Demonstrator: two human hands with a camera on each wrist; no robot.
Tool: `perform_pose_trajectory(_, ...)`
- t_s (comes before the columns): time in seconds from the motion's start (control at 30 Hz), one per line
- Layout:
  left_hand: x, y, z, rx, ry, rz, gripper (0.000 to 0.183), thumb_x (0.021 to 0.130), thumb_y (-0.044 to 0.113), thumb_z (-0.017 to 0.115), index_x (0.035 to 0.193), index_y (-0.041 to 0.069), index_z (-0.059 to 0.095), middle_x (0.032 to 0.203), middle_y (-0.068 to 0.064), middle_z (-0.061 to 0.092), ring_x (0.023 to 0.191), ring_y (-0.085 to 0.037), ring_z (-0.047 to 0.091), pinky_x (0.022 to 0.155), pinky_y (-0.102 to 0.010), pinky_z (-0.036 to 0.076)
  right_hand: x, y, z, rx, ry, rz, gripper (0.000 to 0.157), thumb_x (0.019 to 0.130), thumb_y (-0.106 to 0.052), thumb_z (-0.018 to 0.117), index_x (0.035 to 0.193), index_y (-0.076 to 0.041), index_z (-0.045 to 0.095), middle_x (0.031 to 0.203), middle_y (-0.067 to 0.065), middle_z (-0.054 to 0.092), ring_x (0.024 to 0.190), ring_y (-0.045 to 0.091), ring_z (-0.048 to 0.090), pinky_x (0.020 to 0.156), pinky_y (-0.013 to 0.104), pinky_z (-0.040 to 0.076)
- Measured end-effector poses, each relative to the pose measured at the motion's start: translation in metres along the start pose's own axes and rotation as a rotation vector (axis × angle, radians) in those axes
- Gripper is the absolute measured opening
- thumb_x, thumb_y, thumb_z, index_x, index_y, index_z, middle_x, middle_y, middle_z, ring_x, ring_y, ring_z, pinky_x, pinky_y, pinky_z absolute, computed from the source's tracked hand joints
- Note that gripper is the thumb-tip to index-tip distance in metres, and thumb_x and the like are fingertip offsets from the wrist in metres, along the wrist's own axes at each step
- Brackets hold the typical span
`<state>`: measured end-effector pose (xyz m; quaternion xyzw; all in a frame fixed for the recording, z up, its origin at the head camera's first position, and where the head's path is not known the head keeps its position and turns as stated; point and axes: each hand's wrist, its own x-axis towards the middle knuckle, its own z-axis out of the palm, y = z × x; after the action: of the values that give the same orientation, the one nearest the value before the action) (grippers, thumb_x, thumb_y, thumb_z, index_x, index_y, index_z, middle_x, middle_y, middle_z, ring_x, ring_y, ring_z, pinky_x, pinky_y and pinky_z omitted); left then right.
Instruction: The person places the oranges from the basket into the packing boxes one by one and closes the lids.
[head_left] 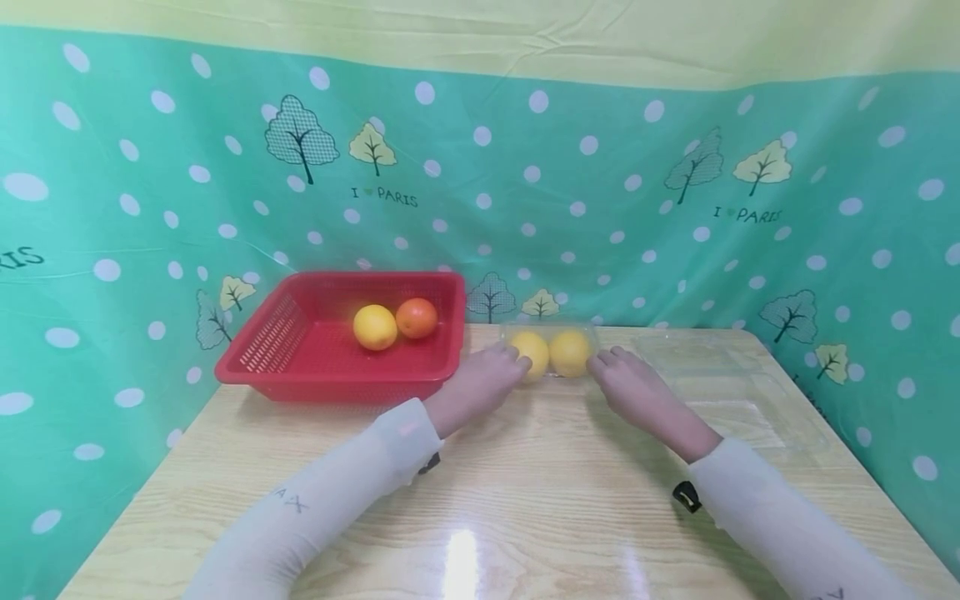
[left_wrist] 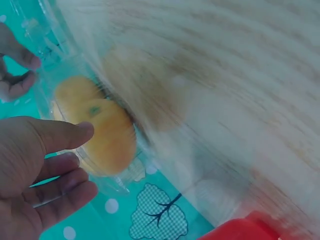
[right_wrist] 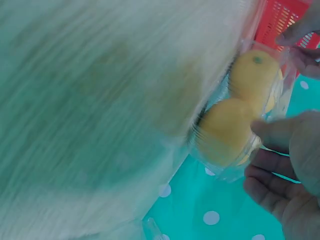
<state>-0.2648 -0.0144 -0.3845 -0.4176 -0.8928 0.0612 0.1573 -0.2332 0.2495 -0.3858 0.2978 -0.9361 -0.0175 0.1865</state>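
Two oranges (head_left: 570, 353) sit side by side in a clear plastic box (left_wrist: 120, 182) at the back of the table. My left hand (head_left: 491, 379) is at the box's left end, its thumb and fingers pinching the edge. At the right end my right hand (head_left: 637, 387) pinches the opposite edge the same way. In the left wrist view, the left thumb (left_wrist: 67, 136) lies over the near orange (left_wrist: 112, 135), with the other fingers below it. In the right wrist view, the right thumb (right_wrist: 272, 132) overlaps the box beside an orange (right_wrist: 225, 130). Whether the box touches the table is hard to tell.
A red plastic basket (head_left: 337, 389) stands at the back left, holding a yellow-orange fruit (head_left: 375, 327) and a redder round fruit (head_left: 417, 317). More clear plastic boxes (head_left: 750, 408) lie at the right. A patterned green curtain (head_left: 600, 192) hangs behind the wooden table (head_left: 555, 483).
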Motion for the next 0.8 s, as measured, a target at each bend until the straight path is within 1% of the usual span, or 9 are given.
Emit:
perform_pose_trajectory(0.07, 0.001, 0.0, 0.002, 0.062, 0.001, 0.026, 0.025, 0.094, 0.01, 0.071, 0.118, 0.016, 0.066, 0.102, -0.004, 0.068, 0.088, -0.019, 0.064, 0.071, -0.027, 0.056, 0.0, 0.002, 0.0, 0.012, -0.007, -0.007, 0.019, 0.082, 0.002, 0.079, 0.097, -0.001, 0.067, 0.091, 0.012, 0.067, 0.083, 0.029, 0.061, 0.073, 0.041, 0.055)
perform_pose_trajectory(0.13, 0.002, 0.0, 0.003, 0.127, -0.002, 0.051, 0.026, 0.094, 0.012, 0.072, 0.118, 0.016, 0.066, 0.101, -0.004, 0.069, 0.086, -0.019, 0.065, 0.07, -0.028, 0.057, 0.001, 0.004, 0.0, 0.017, -0.018, -0.022, 0.025, 0.079, -0.003, 0.084, 0.098, -0.002, 0.068, 0.091, 0.011, 0.065, 0.084, 0.029, 0.06, 0.073, 0.041, 0.055)
perform_pose_trajectory(0.17, 0.003, 0.0, 0.004, 0.15, -0.002, 0.059, 0.026, 0.093, 0.012, 0.073, 0.118, 0.017, 0.066, 0.101, -0.004, 0.069, 0.086, -0.019, 0.065, 0.069, -0.028, 0.058, 0.002, 0.005, 0.0, 0.008, -0.021, -0.034, 0.028, 0.077, -0.003, 0.085, 0.099, -0.002, 0.068, 0.091, 0.011, 0.065, 0.083, 0.028, 0.06, 0.073, 0.04, 0.055)
perform_pose_trajectory(0.23, 0.003, 0.0, 0.006, 0.196, 0.001, 0.08, 0.027, 0.093, 0.012, 0.074, 0.118, 0.017, 0.067, 0.1, -0.004, 0.069, 0.084, -0.019, 0.065, 0.068, -0.028, 0.058, 0.002, 0.006, 0.002, -0.023, -0.016, -0.061, 0.026, 0.078, 0.001, 0.083, 0.098, -0.002, 0.067, 0.088, 0.01, 0.063, 0.08, 0.027, 0.059, 0.07, 0.038, 0.054)
perform_pose_trajectory(0.33, 0.003, -0.001, 0.008, 0.234, 0.019, 0.103, 0.026, 0.092, 0.012, 0.074, 0.117, 0.016, 0.068, 0.098, -0.004, 0.069, 0.083, -0.019, 0.065, 0.069, -0.028, 0.059, 0.003, 0.008, 0.005, -0.046, 0.02, -0.094, 0.02, 0.08, 0.008, 0.075, 0.095, -0.001, 0.066, 0.083, 0.01, 0.061, 0.075, 0.025, 0.057, 0.064, 0.035, 0.052)
perform_pose_trajectory(0.43, 0.002, -0.002, 0.01, 0.249, 0.039, 0.116, 0.024, 0.092, 0.012, 0.074, 0.116, 0.015, 0.069, 0.097, -0.004, 0.069, 0.084, -0.019, 0.065, 0.07, -0.028, 0.058, 0.003, 0.008, 0.008, -0.051, 0.052, -0.108, 0.019, 0.079, 0.011, 0.071, 0.093, -0.001, 0.065, 0.079, 0.009, 0.059, 0.071, 0.024, 0.055, 0.061, 0.033, 0.05)
perform_pose_trajectory(0.53, 0.001, -0.003, 0.012, 0.245, 0.056, 0.122, 0.023, 0.092, 0.012, 0.074, 0.115, 0.014, 0.069, 0.097, -0.004, 0.069, 0.085, -0.019, 0.065, 0.071, -0.028, 0.058, 0.003, 0.009, 0.011, -0.049, 0.072, -0.113, 0.02, 0.077, 0.011, 0.071, 0.091, -0.001, 0.064, 0.079, 0.009, 0.058, 0.071, 0.024, 0.055, 0.06, 0.033, 0.05)
perform_pose_trajectory(0.7, 0.001, -0.005, 0.015, 0.223, 0.092, 0.133, 0.02, 0.092, 0.011, 0.074, 0.112, 0.013, 0.069, 0.098, -0.005, 0.07, 0.087, -0.02, 0.066, 0.072, -0.028, 0.058, 0.003, 0.011, 0.013, -0.058, 0.081, -0.115, 0.02, 0.077, 0.01, 0.072, 0.09, -0.002, 0.064, 0.078, 0.008, 0.057, 0.07, 0.023, 0.054, 0.058, 0.032, 0.049)
perform_pose_trajectory(0.8, 0.001, -0.006, 0.016, 0.214, 0.098, 0.133, 0.018, 0.093, 0.011, 0.074, 0.11, 0.013, 0.07, 0.099, -0.004, 0.07, 0.087, -0.019, 0.067, 0.071, -0.029, 0.058, 0.003, 0.012, 0.014, -0.061, 0.075, -0.118, 0.02, 0.077, 0.01, 0.072, 0.091, -0.002, 0.064, 0.078, 0.007, 0.057, 0.069, 0.022, 0.053, 0.058, 0.031, 0.049)
